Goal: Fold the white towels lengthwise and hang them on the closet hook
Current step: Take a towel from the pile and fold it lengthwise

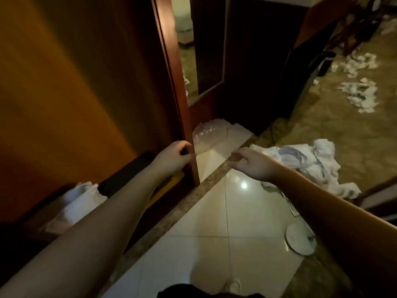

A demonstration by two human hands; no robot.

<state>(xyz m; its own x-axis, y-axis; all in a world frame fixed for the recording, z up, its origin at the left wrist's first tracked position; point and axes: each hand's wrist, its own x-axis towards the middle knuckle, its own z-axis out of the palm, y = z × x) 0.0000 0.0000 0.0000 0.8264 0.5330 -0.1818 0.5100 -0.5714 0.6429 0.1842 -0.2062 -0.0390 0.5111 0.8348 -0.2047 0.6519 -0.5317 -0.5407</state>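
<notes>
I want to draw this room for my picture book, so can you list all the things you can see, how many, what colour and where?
closet door: one, brown wood, left, its edge gripped by a hand
white towels: one crumpled heap, white, on the floor at right
white cloth: one bundle, white, low left inside the closet
clear plastic bag: one, see-through, on the floor behind the door edge
paper scraps: many, white, scattered on the brown floor far right
round plate: one, white, on the floor lower right
floor tiles: several, white and glossy, centre bottom
left hand: one, grips the door edge
right hand: one, fingers relaxed, holds nothing, reaching towards the door
</notes>
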